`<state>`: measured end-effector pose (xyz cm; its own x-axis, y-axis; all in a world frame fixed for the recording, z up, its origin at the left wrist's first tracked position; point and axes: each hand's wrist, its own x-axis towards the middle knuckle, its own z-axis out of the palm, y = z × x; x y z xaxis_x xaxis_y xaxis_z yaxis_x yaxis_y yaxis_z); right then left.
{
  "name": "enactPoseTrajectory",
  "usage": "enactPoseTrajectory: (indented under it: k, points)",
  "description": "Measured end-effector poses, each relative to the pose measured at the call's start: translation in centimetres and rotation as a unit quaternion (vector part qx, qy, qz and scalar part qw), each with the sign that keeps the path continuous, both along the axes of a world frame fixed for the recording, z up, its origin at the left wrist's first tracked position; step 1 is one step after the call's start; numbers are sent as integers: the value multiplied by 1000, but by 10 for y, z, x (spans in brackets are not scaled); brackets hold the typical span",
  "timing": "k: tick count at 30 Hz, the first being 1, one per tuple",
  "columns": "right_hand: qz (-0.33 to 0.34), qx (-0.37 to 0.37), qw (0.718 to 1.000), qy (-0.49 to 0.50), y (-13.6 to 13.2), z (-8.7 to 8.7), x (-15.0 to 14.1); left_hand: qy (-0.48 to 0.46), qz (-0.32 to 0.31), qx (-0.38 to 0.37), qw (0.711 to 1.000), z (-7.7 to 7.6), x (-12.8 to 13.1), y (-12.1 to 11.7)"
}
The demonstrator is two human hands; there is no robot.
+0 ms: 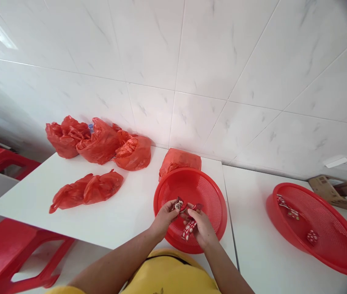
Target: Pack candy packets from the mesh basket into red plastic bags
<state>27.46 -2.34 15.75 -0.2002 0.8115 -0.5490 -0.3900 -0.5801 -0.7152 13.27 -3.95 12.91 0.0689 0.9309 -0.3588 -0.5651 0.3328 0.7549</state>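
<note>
My left hand [164, 216] and my right hand [202, 228] meet over the near part of a round red mesh basket [204, 183] on a white table [115, 212]. The left fingers pinch a small red-and-white patterned wrapped piece [179, 203]. The right fingers are closed on a similar red-and-white piece [189, 229] that hangs down from them. Both pieces touch or nearly touch between the hands.
Several knotted red plastic bags [100, 143] stand at the table's back against the tiled wall, one flattened bag [84, 191] lies nearer. A second red basket [320, 228] with small patterned pieces sits on the right table. Red stools [11, 253] stand at left; cardboard [335, 192] lies far right.
</note>
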Motion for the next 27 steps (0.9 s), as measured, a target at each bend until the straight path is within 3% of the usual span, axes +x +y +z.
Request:
enactPoseTrajectory:
  k: [7,12,19,27]
  points:
    - [44,8,998,-49,-6,6,-6,23,-21,18,999,0,2,-4]
    - [72,-1,994,-83,-7,10,-1,28,-12,-18,999,-6,-2,-3]
    - [80,26,972,-218,-8,3,5,6,-5,-42,999,-7,-9,-2]
    - [103,55,969,-219,-8,9,3,26,11,-35,999,-6,-6,-3]
